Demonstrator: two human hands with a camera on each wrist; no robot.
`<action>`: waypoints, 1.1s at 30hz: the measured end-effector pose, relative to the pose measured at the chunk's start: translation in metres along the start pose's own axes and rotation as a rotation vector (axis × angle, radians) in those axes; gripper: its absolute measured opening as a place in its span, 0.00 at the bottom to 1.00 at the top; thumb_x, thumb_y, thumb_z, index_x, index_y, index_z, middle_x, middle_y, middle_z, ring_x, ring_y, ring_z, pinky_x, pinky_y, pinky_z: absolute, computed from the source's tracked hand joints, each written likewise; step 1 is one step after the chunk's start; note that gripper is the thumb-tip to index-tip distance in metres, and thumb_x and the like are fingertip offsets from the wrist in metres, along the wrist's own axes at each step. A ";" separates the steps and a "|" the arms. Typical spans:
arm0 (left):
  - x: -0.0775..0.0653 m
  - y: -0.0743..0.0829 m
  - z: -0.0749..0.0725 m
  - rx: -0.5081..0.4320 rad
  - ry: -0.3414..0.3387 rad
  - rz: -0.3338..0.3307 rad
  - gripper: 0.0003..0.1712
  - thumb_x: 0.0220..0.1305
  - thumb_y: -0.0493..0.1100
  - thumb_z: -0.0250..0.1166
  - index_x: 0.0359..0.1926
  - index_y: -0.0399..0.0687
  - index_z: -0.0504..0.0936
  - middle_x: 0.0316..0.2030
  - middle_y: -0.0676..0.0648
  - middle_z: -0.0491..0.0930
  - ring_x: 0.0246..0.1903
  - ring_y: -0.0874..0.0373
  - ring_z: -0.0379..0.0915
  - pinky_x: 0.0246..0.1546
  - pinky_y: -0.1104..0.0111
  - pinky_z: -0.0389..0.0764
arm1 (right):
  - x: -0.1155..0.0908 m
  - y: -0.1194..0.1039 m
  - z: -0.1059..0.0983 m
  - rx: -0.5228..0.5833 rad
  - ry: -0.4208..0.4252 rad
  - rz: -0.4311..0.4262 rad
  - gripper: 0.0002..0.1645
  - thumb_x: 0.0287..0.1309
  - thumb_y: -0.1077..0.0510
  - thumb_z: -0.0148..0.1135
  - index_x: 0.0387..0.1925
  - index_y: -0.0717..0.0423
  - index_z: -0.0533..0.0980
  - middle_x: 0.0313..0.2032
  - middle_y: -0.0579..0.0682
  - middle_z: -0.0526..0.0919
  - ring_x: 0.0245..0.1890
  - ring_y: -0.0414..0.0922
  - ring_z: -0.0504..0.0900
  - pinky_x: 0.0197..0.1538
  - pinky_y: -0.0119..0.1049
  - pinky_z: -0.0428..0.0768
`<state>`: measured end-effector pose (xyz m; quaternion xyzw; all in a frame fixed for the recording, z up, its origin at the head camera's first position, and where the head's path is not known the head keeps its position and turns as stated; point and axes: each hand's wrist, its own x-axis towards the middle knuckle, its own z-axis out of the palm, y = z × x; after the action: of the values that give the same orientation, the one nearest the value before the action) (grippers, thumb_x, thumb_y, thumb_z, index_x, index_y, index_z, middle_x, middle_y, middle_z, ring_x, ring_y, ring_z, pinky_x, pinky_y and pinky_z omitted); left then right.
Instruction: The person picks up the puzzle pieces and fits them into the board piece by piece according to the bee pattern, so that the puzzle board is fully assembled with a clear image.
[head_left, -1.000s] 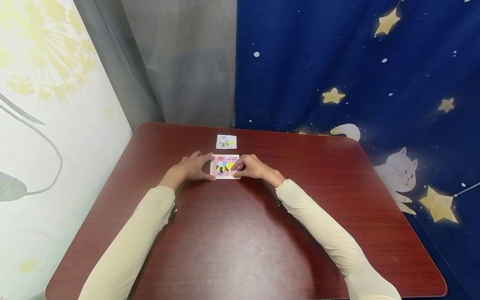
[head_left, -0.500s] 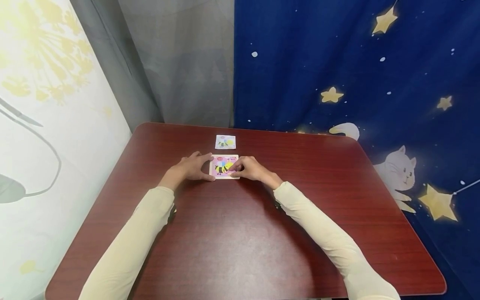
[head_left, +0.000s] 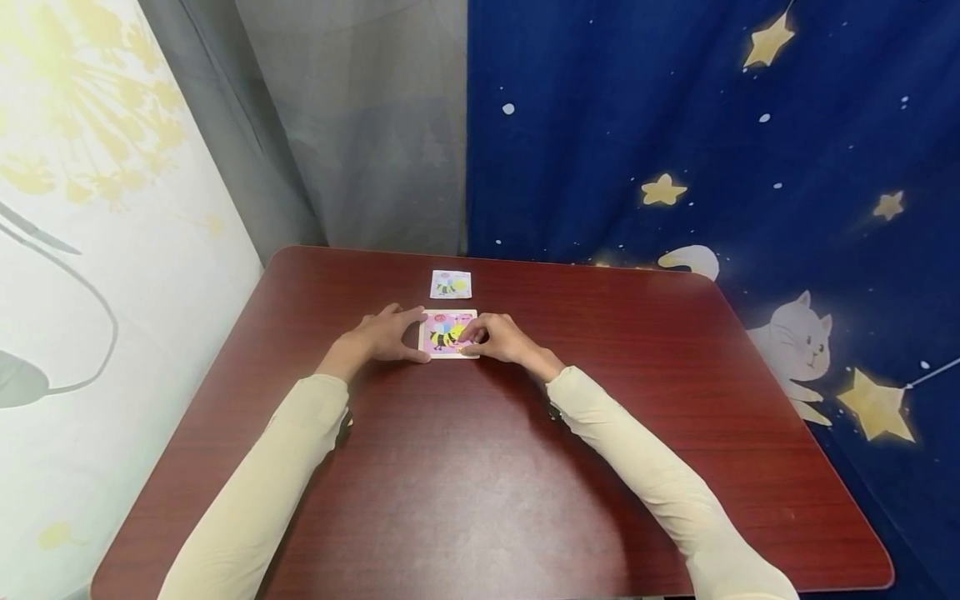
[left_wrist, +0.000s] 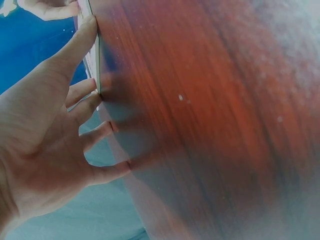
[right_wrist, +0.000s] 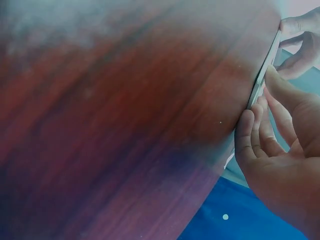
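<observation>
A small flat jigsaw puzzle (head_left: 441,339) with a pale frame and a pink bee picture lies on the table. My left hand (head_left: 378,335) holds it from the left, thumb at the near corner and index finger at the far one. In the left wrist view, the other fingers of that left hand (left_wrist: 55,120) are spread towards the tabletop. My right hand (head_left: 504,337) bends over the puzzle's right part, its thumb and index finger close together on a piece by the bee's head. That piece is mostly hidden under the fingers. In the right wrist view, the right hand's other fingertips (right_wrist: 245,122) curl by the board's edge.
A paper card (head_left: 452,284) with the same bee picture lies behind the puzzle. The reddish-brown table (head_left: 465,467) has rounded corners. Beyond it hang a grey curtain (head_left: 375,125) and a blue curtain (head_left: 585,150) with stars; a patterned white wall (head_left: 135,275) stands at left.
My right fingers have pressed slightly further in over the puzzle's right part, and the pale gaps visible there earlier look closed. My left hand stays at its corners.
</observation>
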<state>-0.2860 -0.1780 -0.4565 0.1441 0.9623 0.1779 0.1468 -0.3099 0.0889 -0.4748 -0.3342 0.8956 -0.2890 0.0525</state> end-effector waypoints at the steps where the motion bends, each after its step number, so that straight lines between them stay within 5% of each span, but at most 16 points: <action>1: 0.000 0.000 0.000 0.001 0.000 -0.001 0.58 0.57 0.69 0.75 0.81 0.58 0.59 0.79 0.33 0.53 0.76 0.33 0.48 0.69 0.30 0.54 | 0.000 0.000 0.000 0.001 0.000 -0.001 0.09 0.59 0.56 0.78 0.41 0.52 0.90 0.35 0.45 0.86 0.38 0.40 0.81 0.45 0.31 0.77; 33: -0.004 0.004 -0.004 -0.002 -0.017 -0.005 0.57 0.58 0.68 0.74 0.82 0.59 0.58 0.79 0.32 0.50 0.75 0.28 0.50 0.67 0.29 0.56 | -0.006 -0.001 -0.003 -0.012 -0.028 -0.027 0.08 0.64 0.62 0.72 0.43 0.52 0.91 0.41 0.49 0.85 0.43 0.43 0.80 0.48 0.35 0.77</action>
<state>-0.2823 -0.1774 -0.4508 0.1430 0.9612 0.1772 0.1554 -0.3058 0.0932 -0.4727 -0.3509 0.8918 -0.2793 0.0590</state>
